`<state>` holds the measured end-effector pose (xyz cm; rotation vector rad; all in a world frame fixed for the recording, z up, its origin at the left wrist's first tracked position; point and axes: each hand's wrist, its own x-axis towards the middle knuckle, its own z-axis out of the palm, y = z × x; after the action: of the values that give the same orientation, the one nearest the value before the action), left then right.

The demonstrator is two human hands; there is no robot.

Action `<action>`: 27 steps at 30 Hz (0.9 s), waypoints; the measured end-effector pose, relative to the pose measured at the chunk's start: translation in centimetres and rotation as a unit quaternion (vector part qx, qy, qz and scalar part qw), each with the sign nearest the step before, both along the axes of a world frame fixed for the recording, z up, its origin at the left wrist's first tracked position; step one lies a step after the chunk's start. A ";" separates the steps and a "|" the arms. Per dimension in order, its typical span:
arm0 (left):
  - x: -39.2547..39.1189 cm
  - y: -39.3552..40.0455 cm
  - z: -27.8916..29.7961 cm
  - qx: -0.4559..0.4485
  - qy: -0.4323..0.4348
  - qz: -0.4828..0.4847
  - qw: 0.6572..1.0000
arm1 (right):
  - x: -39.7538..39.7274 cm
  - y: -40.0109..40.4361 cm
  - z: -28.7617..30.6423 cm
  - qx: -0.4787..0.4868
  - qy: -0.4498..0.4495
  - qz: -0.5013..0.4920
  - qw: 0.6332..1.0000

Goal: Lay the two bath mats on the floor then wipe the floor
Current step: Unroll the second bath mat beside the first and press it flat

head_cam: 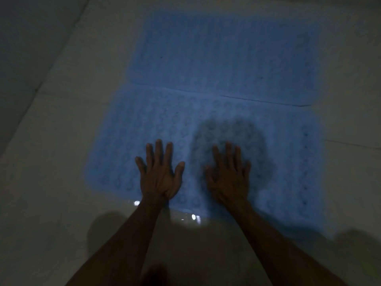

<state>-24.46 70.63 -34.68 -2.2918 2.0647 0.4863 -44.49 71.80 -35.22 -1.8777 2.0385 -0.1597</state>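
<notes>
Two light blue bath mats lie flat on the pale tiled floor (61, 141), one beyond the other, their long edges meeting. The far mat (222, 50) fills the upper middle of the view. The near mat (132, 129), patterned with small rings, lies closer to me. My left hand (159, 174) rests flat on the near mat with fingers spread. My right hand (228, 176) is also spread flat over the near mat, slightly blurred, with a dark shadow around it. Neither hand holds anything.
The room is dim. A grout line runs diagonally across the floor at the upper left (49, 69). Bright wet-looking glints (193, 216) show on the floor just at the near mat's front edge. Dark shadows lie on the floor near my forearms.
</notes>
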 end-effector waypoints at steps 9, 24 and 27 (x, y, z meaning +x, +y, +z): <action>-14.0 1.9 -1.6 0.000 -0.017 -0.130 0.991 | -14.0 5.7 -1.1 0.030 0.045 -0.120 0.991; -14.8 1.1 -1.3 0.008 -0.018 -0.119 0.993 | -14.5 4.8 -1.7 -0.011 0.044 -0.122 0.991; -14.5 1.6 -1.0 0.013 -0.020 -0.129 0.991 | -14.2 5.6 -1.6 -0.001 0.052 -0.125 0.991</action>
<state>-38.93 72.22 -35.71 -1.9620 2.2755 0.4471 -58.66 77.43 -36.84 -1.6559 2.3419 -0.1308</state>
